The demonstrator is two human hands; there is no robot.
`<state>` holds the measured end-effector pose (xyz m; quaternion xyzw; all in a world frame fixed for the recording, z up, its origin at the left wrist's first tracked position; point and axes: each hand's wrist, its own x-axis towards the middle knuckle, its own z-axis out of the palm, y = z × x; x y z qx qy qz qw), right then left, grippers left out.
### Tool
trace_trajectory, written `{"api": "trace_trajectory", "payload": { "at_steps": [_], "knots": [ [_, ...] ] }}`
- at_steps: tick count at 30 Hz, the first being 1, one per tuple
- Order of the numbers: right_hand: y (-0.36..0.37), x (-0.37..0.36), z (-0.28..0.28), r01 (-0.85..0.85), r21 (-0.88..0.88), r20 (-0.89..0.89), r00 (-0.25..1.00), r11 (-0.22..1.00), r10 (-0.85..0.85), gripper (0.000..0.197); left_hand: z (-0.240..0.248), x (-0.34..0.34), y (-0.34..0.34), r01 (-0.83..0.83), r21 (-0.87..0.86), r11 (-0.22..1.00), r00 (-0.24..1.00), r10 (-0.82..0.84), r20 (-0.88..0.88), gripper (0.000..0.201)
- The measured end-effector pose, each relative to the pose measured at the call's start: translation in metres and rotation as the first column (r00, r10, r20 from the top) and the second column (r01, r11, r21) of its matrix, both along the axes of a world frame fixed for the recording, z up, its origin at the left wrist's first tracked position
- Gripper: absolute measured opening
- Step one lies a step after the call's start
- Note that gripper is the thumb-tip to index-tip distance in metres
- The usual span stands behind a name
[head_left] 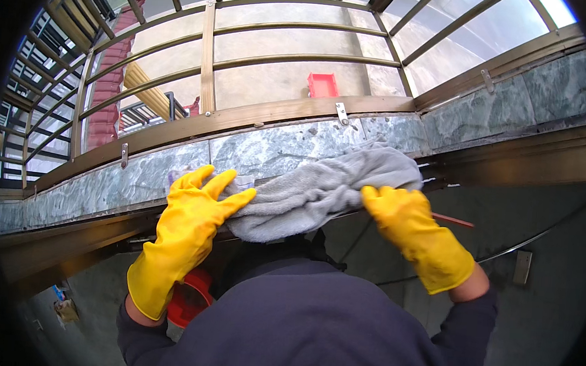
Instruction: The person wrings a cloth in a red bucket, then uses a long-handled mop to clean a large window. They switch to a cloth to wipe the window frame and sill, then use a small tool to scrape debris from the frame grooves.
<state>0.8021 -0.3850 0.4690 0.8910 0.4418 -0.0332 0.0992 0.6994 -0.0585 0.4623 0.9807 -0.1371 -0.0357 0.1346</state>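
Note:
A bunched grey towel (319, 191) lies along the marbled stone window sill (261, 147), its near side hanging over the inner edge. My left hand (193, 224), in a yellow rubber glove, rests at the towel's left end with its fingers spread apart. At the towel's right end my right hand (411, 230), gloved in the same yellow, has its fingers curled on the fabric. The undersides of both hands are hidden.
Metal bars (300, 63) rise beyond the sill. Outside, a red tray (322, 85) lies on the lower ground. Below my left arm is a red bucket (190, 301), partly covered by my body. A cable (503, 249) runs at the right.

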Motion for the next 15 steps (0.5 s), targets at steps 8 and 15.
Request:
{"api": "trace_trajectory", "payload": {
  "at_steps": [8,15],
  "knots": [
    [0.136,-0.031,-0.029,-0.17,0.248,-0.329,0.911,0.954,0.248,0.025,-0.022,0.009,0.016,-0.015,-0.358,0.934,1.0,0.014,-0.008,0.064],
    [0.142,0.0,-0.056,0.514,0.684,-0.702,0.657,0.518,0.276,0.02,-0.06,0.017,0.029,-0.253,-0.936,0.244,0.869,0.483,-0.109,0.042]
  ]
}}
